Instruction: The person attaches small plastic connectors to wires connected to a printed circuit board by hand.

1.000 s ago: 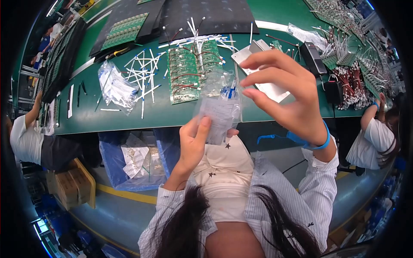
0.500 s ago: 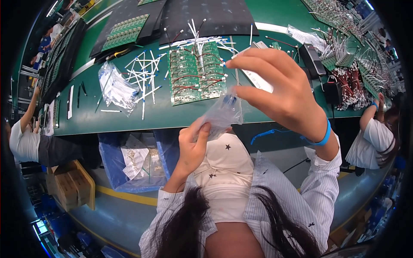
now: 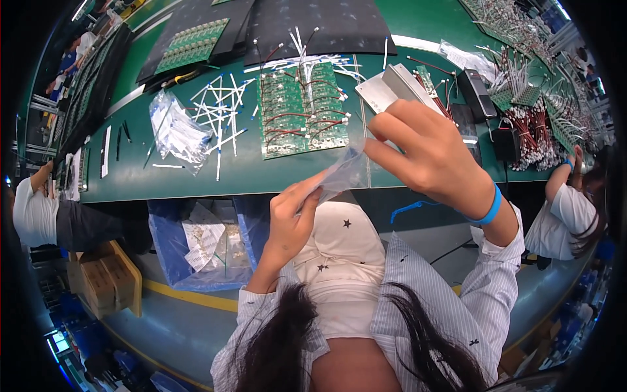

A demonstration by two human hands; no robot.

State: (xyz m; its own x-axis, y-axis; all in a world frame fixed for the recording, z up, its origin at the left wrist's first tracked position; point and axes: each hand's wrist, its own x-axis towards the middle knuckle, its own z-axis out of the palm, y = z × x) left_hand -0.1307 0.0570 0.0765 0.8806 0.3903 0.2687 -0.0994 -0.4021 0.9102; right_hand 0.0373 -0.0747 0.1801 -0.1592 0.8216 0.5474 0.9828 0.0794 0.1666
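My left hand [image 3: 292, 219] is closed on a small clear plastic bag [image 3: 338, 178], held up in front of my lap at the table's near edge. The fingers of my right hand [image 3: 428, 153] are drawn together at the bag's upper corner and seem to pinch it. Whatever the bag contains is hard to make out. Beyond the bag, a green circuit board panel [image 3: 274, 145] lies on the table, with short red and black wires with white connectors across it. White flat cables [image 3: 222, 108] with blue ends are strewn left of the panel.
Left lies a clear bag of flat cables [image 3: 176, 130]. A metal bracket [image 3: 385, 88], black device [image 3: 477, 95] and bundled wires [image 3: 522, 134] are right. Black mats [image 3: 313, 26] lie behind. A blue-lined bin [image 3: 163, 261] stands below. Co-workers sit on both sides.
My right hand has come down and right, its spread fingers closing at the bag's corner. The metal bracket, partly hidden before, now shows. My left hand keeps hold of the bag.
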